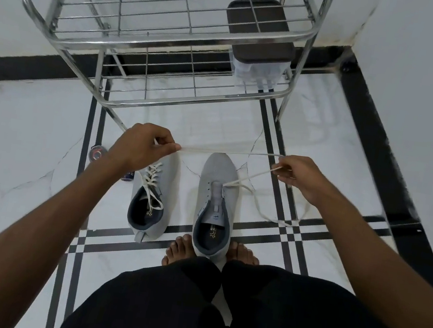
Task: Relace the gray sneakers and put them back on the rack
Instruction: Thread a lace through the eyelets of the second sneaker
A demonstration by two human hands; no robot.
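White lace (228, 152) runs nearly level between the two hands, stretched across above the toe of the right-hand gray sneaker (214, 204), whose long axis points away from the person toward the steel shoe rack (157, 43). The left hand (140, 148) pinches one end of the lace between thumb and forefinger, its other fingers curled in; the right hand (299, 176) pinches the lace too, and from it a length drops back to the front eyelets of that sneaker and another loops loose over the tiled floor (34, 140) to the right. So the shoe to be laced lies below and between the hands, a little nearer the right one, with its eyelet rows running toward the person. My guess is that the ends are being evened before the next crossing. The left-hand gray sneaker (150, 196), already laced, stands just beside it, partly under the left wrist. Which eyelets the lace passes through is hard to make out, the stretched lace is blurred, and the heel of the unlaced shoe sits between bare feet (180, 250), cut off by dark trousers (244, 319). On the rack's lower shelf stands a dark-lidded clear container (262, 37).
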